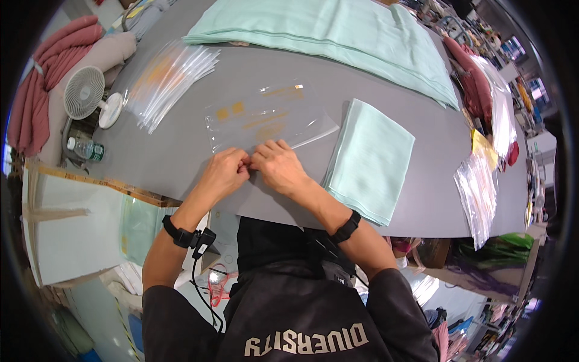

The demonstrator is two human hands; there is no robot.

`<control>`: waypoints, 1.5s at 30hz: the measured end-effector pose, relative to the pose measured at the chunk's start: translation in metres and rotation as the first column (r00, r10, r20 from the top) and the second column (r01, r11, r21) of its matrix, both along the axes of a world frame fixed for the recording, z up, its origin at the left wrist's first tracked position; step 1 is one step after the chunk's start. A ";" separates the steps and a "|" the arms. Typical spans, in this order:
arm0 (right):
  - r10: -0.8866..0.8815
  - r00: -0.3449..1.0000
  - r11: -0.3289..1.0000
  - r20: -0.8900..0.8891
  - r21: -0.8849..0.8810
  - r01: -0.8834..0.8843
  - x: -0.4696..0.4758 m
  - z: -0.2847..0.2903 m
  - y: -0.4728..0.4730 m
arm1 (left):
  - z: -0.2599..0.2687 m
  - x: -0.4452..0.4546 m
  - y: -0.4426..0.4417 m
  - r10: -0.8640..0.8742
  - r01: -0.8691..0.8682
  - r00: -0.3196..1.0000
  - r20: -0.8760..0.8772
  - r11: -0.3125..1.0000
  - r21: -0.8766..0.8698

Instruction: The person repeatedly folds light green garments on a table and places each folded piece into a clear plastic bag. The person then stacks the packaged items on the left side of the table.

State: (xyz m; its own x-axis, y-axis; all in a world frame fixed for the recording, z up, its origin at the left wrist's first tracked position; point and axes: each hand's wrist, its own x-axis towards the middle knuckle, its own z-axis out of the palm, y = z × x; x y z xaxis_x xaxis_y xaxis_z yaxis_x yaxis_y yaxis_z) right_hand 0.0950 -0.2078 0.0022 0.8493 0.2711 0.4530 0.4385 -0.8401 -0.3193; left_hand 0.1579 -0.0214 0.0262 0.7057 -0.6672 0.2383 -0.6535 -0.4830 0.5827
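A clear plastic bag with yellow print [276, 113] lies flat on the grey table [271, 199]. At its near edge my left hand [227, 171] and my right hand [277, 164] meet, fingertips curled and pinched close together. Whether the bag's edge is between the fingers cannot be told. A folded mint-green cloth [373, 158] lies just right of the bag. Beyond it, a larger mint-green fabric [325, 31] spreads over the table's far side. A fanned pile of clear printed bags [169, 81] rests at the far left.
On the left stand a white fan [84, 92] and a plastic bottle [86, 149], near rolled pink fabric [59, 77]. Another pile of clear packaging [478, 194] lies at the right. Below the table's left edge is an open carton [72, 226] with bagged green cloth [140, 226].
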 end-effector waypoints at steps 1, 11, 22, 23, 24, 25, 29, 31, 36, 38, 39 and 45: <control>0.024 0.999 0.999 0.041 -0.047 -0.022 0.001 0.002 -0.004 | -0.002 0.000 0.003 0.040 -0.040 0.999 0.001 0.999 0.009; -0.376 0.909 0.924 0.183 -0.001 0.382 -0.054 0.039 -0.178 | -0.010 -0.017 0.018 0.102 -0.124 0.976 0.194 0.987 0.100; -0.469 0.850 0.881 -0.240 -0.184 0.435 -0.091 -0.001 -0.178 | -0.003 -0.096 -0.101 -0.256 0.254 0.967 -0.015 0.947 0.199; -0.440 0.856 0.896 -0.271 -0.201 0.397 -0.099 0.004 -0.170 | -0.003 -0.094 -0.100 -0.266 0.265 0.964 -0.016 0.946 0.186; -0.357 0.888 0.932 -0.288 -0.179 0.317 -0.108 0.008 -0.158 | -0.004 -0.091 -0.098 -0.276 0.274 0.961 -0.014 0.944 0.182; -0.276 0.928 0.958 -0.251 -0.146 0.246 -0.120 0.010 -0.145 | -0.004 -0.089 -0.097 -0.279 0.277 0.960 -0.019 0.938 0.206; -0.237 0.940 0.964 -0.244 0.058 0.258 -0.142 0.011 -0.119 | -0.008 -0.084 -0.097 -0.104 0.104 0.994 -0.037 0.995 -0.004; -0.286 0.924 0.942 -0.252 0.100 0.319 -0.139 0.008 -0.120 | -0.011 -0.075 -0.097 -0.005 0.011 0.990 -0.139 0.999 0.039; -0.227 0.964 0.900 0.140 0.408 0.153 -0.099 0.002 -0.115 | -0.022 -0.052 -0.104 0.047 -0.058 0.956 -0.289 0.998 -0.033; -0.198 0.978 0.883 -0.061 0.421 0.205 -0.077 -0.002 -0.100 | -0.024 -0.058 -0.101 0.060 -0.118 0.967 -0.246 0.966 -0.228; -0.205 0.955 0.886 -0.216 0.374 0.275 -0.066 -0.004 -0.094 | -0.023 -0.062 -0.099 0.088 -0.160 0.963 -0.254 0.947 -0.280; -0.294 0.936 0.956 -0.194 -0.051 0.289 -0.029 -0.008 -0.072 | -0.003 -0.059 -0.073 -0.098 0.104 0.995 0.037 0.931 -0.350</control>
